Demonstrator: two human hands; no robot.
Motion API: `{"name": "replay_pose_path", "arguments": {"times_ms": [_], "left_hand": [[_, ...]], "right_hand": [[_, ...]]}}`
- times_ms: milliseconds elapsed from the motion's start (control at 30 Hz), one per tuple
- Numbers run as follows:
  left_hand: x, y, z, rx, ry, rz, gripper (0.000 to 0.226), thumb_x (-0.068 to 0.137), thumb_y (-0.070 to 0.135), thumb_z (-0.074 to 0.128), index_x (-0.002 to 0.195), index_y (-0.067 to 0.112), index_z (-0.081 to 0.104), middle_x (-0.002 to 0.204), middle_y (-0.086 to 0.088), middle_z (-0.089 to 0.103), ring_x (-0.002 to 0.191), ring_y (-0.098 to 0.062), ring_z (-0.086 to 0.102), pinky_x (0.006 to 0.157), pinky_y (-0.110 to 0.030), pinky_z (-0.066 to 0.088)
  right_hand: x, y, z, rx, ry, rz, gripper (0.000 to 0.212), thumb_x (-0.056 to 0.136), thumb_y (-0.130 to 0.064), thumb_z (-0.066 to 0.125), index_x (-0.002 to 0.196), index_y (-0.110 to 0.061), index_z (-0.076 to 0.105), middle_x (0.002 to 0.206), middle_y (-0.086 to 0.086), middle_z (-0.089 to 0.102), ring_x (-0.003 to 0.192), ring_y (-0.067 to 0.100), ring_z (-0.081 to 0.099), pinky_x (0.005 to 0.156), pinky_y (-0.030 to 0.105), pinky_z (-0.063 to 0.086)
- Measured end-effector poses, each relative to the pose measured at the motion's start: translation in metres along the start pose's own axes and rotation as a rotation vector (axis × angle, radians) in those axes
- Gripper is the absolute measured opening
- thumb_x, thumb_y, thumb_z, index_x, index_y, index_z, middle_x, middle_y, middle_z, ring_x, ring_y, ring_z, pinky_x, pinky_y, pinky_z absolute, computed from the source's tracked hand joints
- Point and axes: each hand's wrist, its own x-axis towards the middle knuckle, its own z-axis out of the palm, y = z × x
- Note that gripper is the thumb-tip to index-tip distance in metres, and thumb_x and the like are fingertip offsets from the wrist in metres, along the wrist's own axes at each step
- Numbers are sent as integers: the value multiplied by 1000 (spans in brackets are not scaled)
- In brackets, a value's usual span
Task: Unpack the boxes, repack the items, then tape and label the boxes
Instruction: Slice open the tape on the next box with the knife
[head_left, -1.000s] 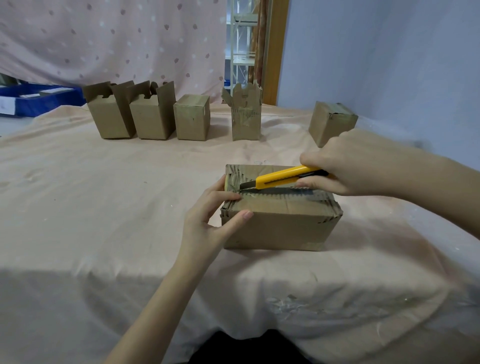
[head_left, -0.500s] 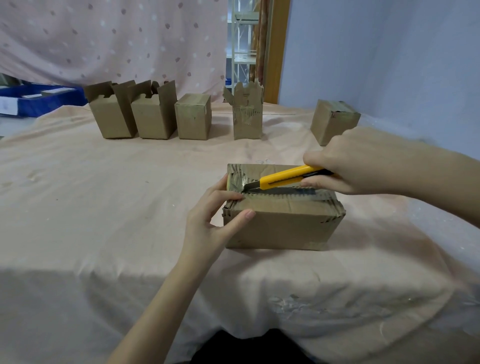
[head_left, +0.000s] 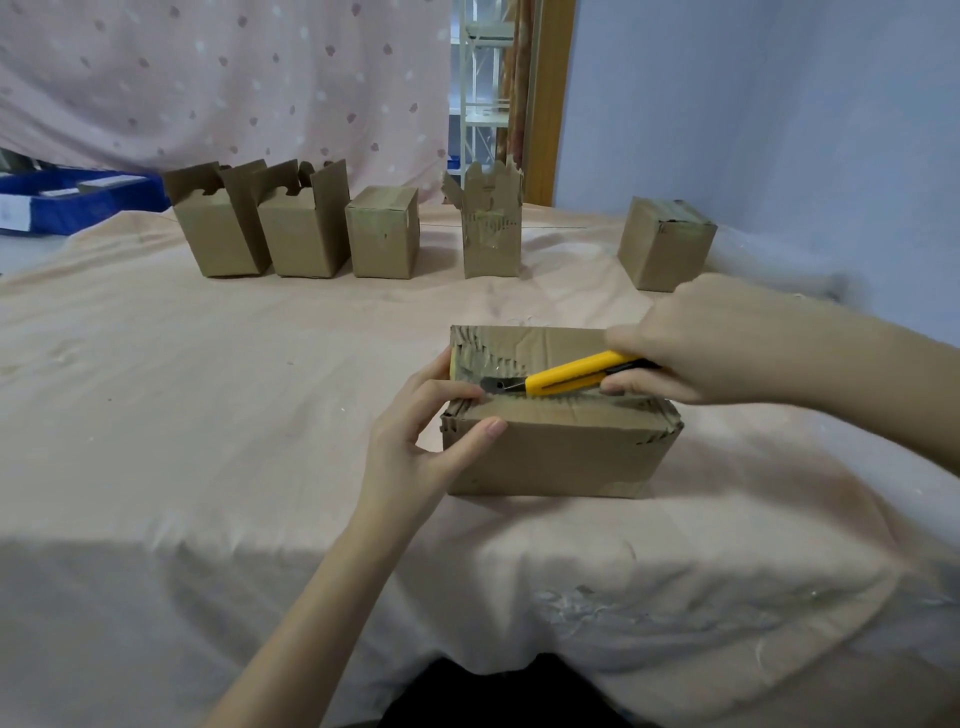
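A worn brown cardboard box (head_left: 561, 452) lies closed on the pink cloth in front of me. My left hand (head_left: 421, 441) grips its left end, thumb on the front face and fingers over the top edge. My right hand (head_left: 696, 338) holds a yellow utility knife (head_left: 566, 378) above the box top. The blade tip rests on the centre seam near the left end, close to my left fingers.
Along the far side of the cloth-covered table (head_left: 208, 415) stand several small cardboard boxes: two open ones (head_left: 260, 228) at the left, a closed one (head_left: 384, 234), a torn open one (head_left: 491, 228), and a closed one (head_left: 665, 244) at the right. A blue bin (head_left: 78, 200) sits at the far left.
The knife tip has stayed near the left end of the seam; my right hand has shifted slightly. My left hand keeps its hold on the box.
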Motion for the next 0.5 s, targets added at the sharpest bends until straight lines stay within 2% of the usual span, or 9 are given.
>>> {"name": "replay_pose_path", "arguments": {"times_ms": [67, 133, 200, 267, 333, 400, 433, 500], "left_hand": [[0, 1, -1, 1, 6, -10, 21, 75, 38, 73, 94, 31, 66, 132, -3, 57, 127, -18, 51, 97, -53, 46], [1, 2, -2, -5, 9, -23, 21, 75, 39, 73, 93, 32, 65, 131, 4, 58, 127, -19, 52, 96, -53, 46], [1, 2, -2, 0, 12, -17, 20, 75, 39, 72, 93, 32, 65, 127, 14, 59, 126, -20, 52, 95, -53, 46], [1, 3, -2, 11, 10, -8, 20, 76, 39, 72, 93, 31, 66, 127, 11, 59, 127, -21, 51, 95, -53, 46], [3, 7, -3, 72, -7, 2, 22, 75, 41, 70, 92, 26, 66, 129, 5, 55, 130, -18, 47, 100, -44, 44], [6, 14, -4, 211, -29, 29, 28, 75, 43, 65, 90, 19, 65, 132, 4, 49, 134, -10, 40, 103, -21, 36], [9, 20, -4, 296, -36, 63, 29, 76, 43, 63, 88, 17, 64, 134, 3, 47, 135, -8, 37, 101, -15, 33], [14, 28, -2, 439, -62, 152, 25, 83, 36, 54, 87, 12, 59, 133, 1, 50, 136, -9, 37, 99, -19, 35]], "right_hand": [[-5, 5, -11, 115, 51, 8, 33, 88, -46, 45, 67, -23, 34, 54, -17, 4, 44, -4, 2, 43, 14, 5], [-11, 11, -20, 215, 102, 36, 33, 85, -44, 49, 64, -24, 33, 54, -19, 3, 42, -6, 4, 45, 11, 6], [-15, 14, -24, 245, 86, 48, 34, 86, -47, 45, 64, -24, 32, 52, -19, 4, 36, 2, 11, 44, 11, 7], [-17, 13, -22, 220, 56, 68, 35, 88, -51, 36, 65, -25, 32, 52, -18, 6, 33, 14, 21, 41, 12, 10], [-20, 12, -12, 164, 9, 66, 41, 89, -58, 23, 67, -26, 35, 52, -17, 10, 36, 19, 30, 41, 15, 13], [-21, 15, -6, 91, -44, 97, 54, 84, -64, 8, 71, -24, 43, 52, -14, 17, 43, 20, 34, 43, 20, 15], [-22, 16, -5, 87, -51, 102, 58, 82, -64, 8, 72, -23, 47, 52, -14, 19, 44, 20, 34, 43, 21, 14], [-23, 16, -8, 125, -65, 110, 57, 85, -62, 13, 69, -21, 48, 50, -14, 17, 40, 20, 32, 44, 20, 11]]}}
